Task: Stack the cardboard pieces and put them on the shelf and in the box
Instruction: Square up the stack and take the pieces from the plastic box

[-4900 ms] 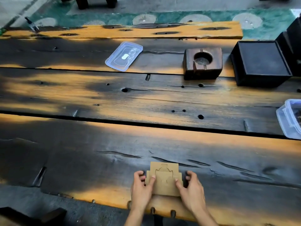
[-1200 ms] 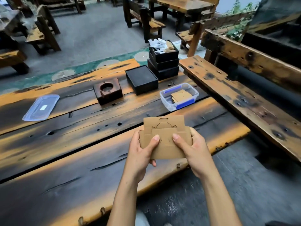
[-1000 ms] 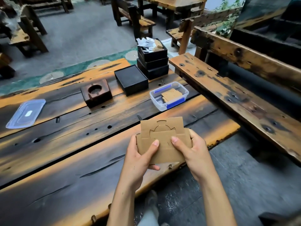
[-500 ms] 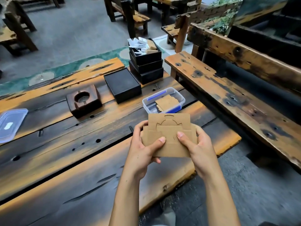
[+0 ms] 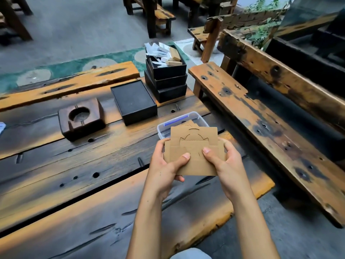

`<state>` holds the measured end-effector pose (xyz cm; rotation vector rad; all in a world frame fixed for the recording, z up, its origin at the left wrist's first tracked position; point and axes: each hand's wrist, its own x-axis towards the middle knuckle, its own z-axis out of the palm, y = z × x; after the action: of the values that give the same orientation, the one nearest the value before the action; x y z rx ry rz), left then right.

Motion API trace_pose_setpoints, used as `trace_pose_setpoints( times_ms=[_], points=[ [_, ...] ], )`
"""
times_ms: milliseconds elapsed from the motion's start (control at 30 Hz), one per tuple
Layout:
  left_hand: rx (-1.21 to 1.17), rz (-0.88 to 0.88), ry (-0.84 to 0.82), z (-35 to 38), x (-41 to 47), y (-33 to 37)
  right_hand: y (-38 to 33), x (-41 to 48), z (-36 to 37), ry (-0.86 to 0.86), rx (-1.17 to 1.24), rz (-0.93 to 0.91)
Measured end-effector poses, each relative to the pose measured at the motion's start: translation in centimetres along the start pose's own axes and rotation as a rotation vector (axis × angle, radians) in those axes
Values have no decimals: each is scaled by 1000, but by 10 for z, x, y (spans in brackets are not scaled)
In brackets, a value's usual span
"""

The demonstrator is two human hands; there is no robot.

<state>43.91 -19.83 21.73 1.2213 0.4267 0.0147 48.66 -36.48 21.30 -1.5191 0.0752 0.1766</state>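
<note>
- Carrying is the step in hand, by my reading: the cardboard stack [image 5: 194,154] is gathered and held in the air, clear of the desk [image 5: 78,184], just on the near side of the clear plastic box [image 5: 164,128].
- Left hand [image 5: 166,169] and right hand [image 5: 222,161] each have a grip clamped on the cardboard stack, thumbs pressed on its face and fingers wrapped behind its side edges.
- The pieces are not squared; several edges stick out at the top and sides, and the front ones show a curved cut-out.
- More cardboard already lies inside the clear plastic box, partly hidden behind the held stack.
- Next, I judge, the stack must go forward over the clear plastic box's rim, be turned flat, and be lowered onto the pieces inside before either grip lets go.
- Beyond the clear plastic box stand black trays [image 5: 166,79].
</note>
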Motion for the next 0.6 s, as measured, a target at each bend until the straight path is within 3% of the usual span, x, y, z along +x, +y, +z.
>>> trace_pose_setpoints(
  times_ms=[600],
  points=[
    [-124,-32,230,11,52,-23,11,83,5,-169,-226,69]
  ],
)
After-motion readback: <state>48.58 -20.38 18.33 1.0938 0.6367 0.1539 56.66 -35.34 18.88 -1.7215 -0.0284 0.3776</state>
